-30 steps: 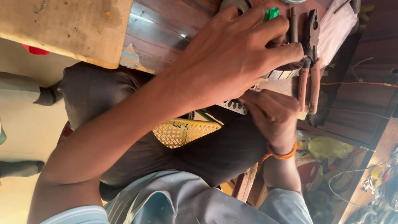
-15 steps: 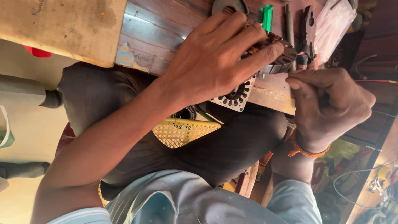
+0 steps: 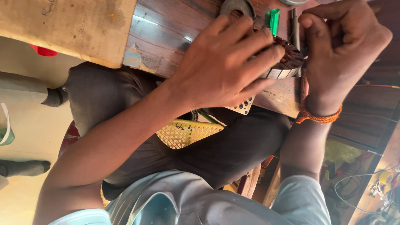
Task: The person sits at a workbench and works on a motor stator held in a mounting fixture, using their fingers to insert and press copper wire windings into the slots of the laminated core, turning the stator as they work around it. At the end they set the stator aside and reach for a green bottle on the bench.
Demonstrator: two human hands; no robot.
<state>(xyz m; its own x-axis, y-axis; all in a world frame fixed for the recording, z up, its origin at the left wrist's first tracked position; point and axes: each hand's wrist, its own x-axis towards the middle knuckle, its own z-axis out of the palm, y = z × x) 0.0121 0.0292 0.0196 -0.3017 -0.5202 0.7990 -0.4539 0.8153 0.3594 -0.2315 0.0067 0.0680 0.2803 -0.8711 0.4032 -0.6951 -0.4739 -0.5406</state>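
Wooden counter carries a wound stator, pressed down under the left hand; the right hand is pinched on wire. Winding seems underway; steady tension is needed next.

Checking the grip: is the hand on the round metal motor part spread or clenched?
Spread: the left hand lies with fingers fanned over the motor part.

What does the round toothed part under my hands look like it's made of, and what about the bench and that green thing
The round toothed part looks like stacked steel plates: grey, dull, with thin layered edges and reddish-brown windings inside, probably copper wire. The bench looks like wood, dark reddish-brown planks with visible grain and a slight sheen. The green thing seems plastic, bright and glossy. The left hand covers the part; the right hand pinches at its top.
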